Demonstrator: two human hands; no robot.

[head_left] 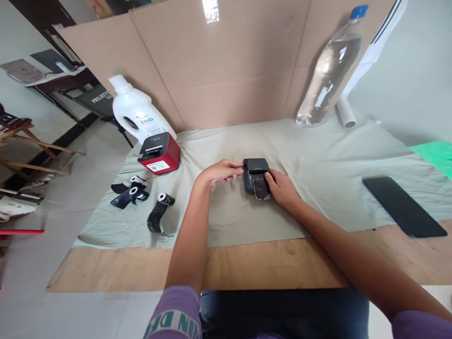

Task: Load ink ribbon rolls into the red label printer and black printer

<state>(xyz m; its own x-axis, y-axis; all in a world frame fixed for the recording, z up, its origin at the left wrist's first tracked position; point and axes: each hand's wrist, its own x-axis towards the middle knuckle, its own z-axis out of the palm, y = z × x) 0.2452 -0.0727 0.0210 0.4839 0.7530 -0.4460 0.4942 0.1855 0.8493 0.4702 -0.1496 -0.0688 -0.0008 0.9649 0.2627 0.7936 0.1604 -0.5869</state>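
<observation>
Clasped a black device [255, 165] at its right edge, touched it at its left

Closed the right hand [283, 187] on the device's right side, laying the thumb over the edge next to a dark glossy strip [262, 189]. Could not tell the exact hold of the other fingers, mostly hidden there. Held the left hand [223, 172] loosely open on the opposite side, with the index finger stretched to the device's upper left corner and the thumb close below, only narrowly apart. Curled the remaining fingers toward the palm without wrapping them round the device. Could not tell firm pressure from light contact at the left fingertips.

Found the device just right of the frame's centre, lying on a pale green cloth [233, 223], with the strip reaching out from its front toward the lower edge of the frame.

Saw, left of centre, a red and black box [170, 155] in front of a white jug [136, 108], and, lower left, three small rolls [165, 199] with dark tails uncurled. Noted a clear bottle [328, 80] with a blue cap at upper right, leaning beside a cardboard panel [226, 61], and a black phone [402, 205] at right, well apart from both hands.
</observation>
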